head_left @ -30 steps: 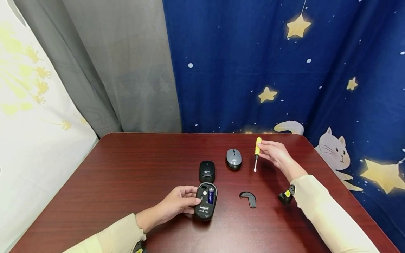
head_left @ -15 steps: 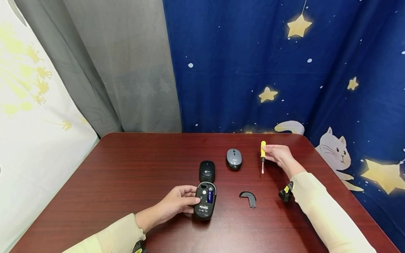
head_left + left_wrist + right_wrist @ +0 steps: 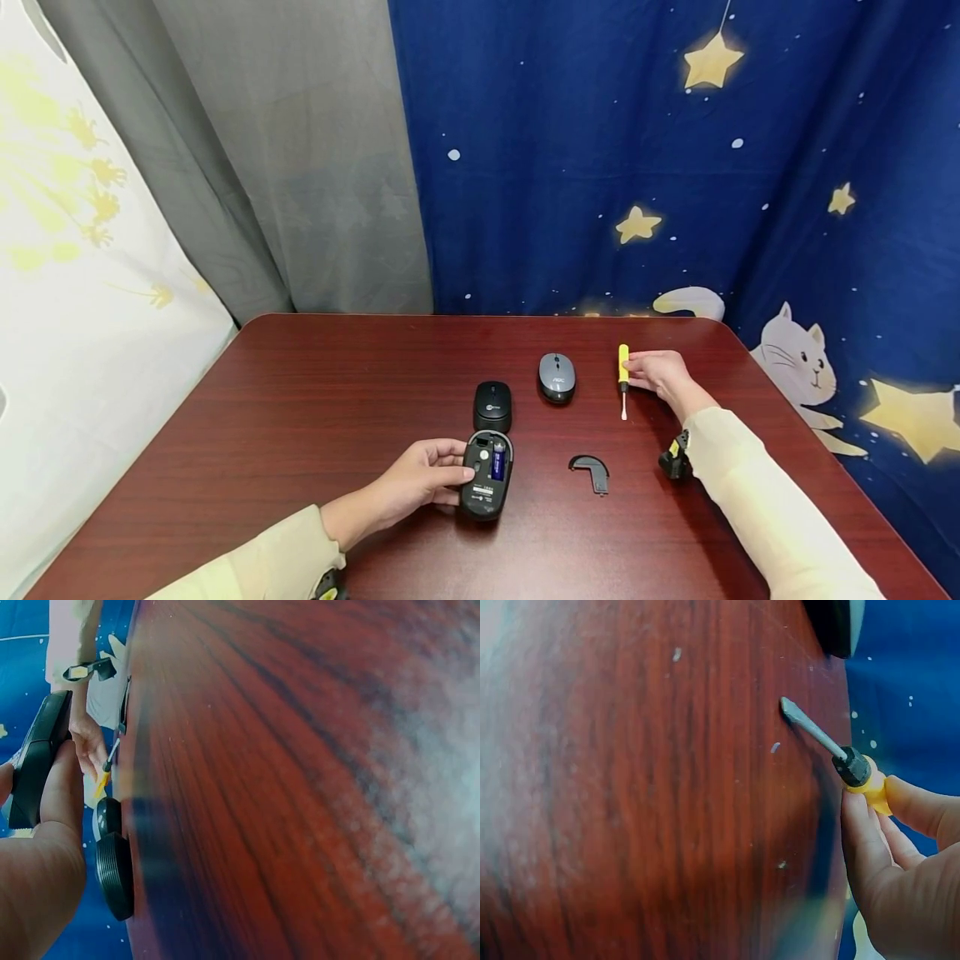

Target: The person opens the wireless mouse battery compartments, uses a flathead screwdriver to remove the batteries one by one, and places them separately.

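A screwdriver (image 3: 623, 379) had shifted rightward, pinched in the right grip (image 3: 660, 372); the left grip (image 3: 422, 479) held a mouse (image 3: 482, 502), cover (image 3: 597, 477) off, battery (image 3: 498, 464) still seated.

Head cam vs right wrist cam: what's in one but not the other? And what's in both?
Only head: the left hand holding the open mouse with its battery, the black cover, gray curtain and, it seems, the black mouse.

Only right wrist: small pale marks on the table.

Both: right hand holding the screwdriver, table, blue curtain; likely the gray mouse too, cut off at the wrist view's top edge.
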